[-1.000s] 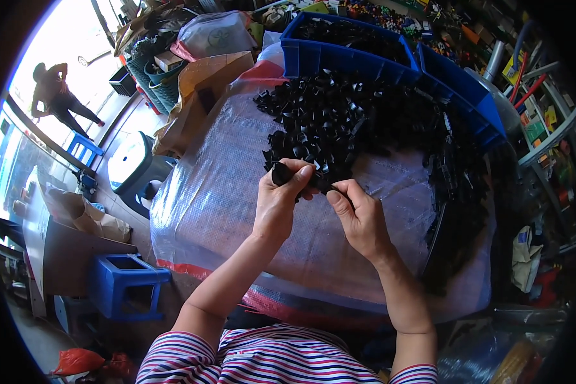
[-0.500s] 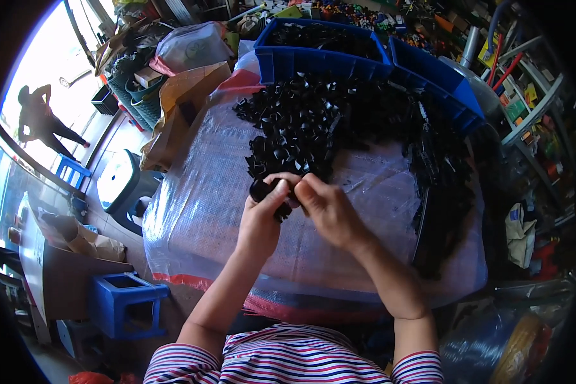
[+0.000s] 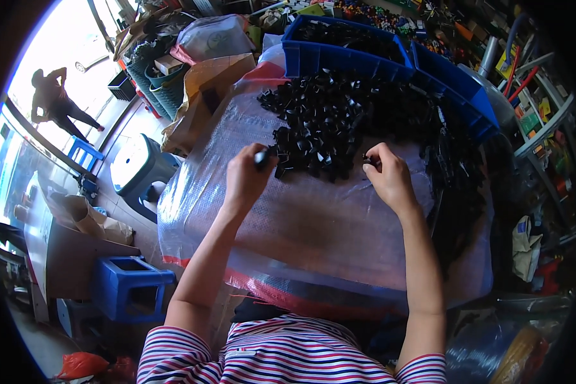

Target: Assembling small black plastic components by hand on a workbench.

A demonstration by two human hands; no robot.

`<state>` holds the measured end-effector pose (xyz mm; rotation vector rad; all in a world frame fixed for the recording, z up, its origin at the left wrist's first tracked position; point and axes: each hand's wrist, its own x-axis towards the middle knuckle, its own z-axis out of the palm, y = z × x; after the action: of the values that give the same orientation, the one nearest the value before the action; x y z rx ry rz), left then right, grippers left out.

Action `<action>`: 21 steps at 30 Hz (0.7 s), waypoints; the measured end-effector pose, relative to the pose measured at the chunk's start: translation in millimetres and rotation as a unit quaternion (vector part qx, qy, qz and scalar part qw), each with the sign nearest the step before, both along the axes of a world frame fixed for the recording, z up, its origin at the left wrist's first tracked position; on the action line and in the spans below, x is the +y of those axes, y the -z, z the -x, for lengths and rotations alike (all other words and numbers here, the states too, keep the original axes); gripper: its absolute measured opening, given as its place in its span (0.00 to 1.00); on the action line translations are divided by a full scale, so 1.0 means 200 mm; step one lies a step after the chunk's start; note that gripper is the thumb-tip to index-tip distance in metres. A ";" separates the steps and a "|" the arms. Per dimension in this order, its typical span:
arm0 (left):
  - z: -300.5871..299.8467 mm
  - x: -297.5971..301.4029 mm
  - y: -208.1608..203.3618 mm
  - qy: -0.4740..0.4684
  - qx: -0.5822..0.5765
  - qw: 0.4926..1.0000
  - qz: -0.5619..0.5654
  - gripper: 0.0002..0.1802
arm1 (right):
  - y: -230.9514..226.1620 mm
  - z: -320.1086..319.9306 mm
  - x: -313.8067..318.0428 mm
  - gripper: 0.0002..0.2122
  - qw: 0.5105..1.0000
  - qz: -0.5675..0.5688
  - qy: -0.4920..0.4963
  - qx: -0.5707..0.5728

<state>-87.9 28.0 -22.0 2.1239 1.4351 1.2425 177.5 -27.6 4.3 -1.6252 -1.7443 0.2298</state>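
Note:
My left hand [image 3: 244, 179] is closed around a shiny black plastic piece [image 3: 260, 159], its end showing beside the thumb, at the left edge of a pile. In a pinch, my right hand [image 3: 392, 179] grips a small black piece [image 3: 368, 161] between thumb and fingers; its exact kind is too small to make out. The hands are apart. Between and beyond them lies a heap of small curved black plastic pieces [image 3: 320, 134]. To the right of my right hand, longer black strips [image 3: 443, 160] lie in a dark bunch. All of this rests on a translucent woven plastic sack [image 3: 313, 243].
Two blue bins stand behind the heap: one [image 3: 345, 63] holds black parts, the other [image 3: 461, 89] sits to its right. A brown paper bag [image 3: 221, 72], a stool [image 3: 137, 166] and a blue stool [image 3: 134, 288] are on the left. A person [image 3: 54, 102] stands near the doorway.
My hands were together over the sack, working on a black piece; now they have separated, left hand to the left and right hand to the right. The view has shifted slightly.

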 end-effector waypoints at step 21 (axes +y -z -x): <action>-0.24 -0.23 -0.10 0.196 0.013 0.980 0.040 0.10 | 0.10 0.04 -0.17 0.10 0.999 -0.011 -0.007 -0.033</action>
<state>-39.8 -18.6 -2.8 2.2320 0.9877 0.9928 169.8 -62.3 -14.8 -1.6210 -1.8021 0.1663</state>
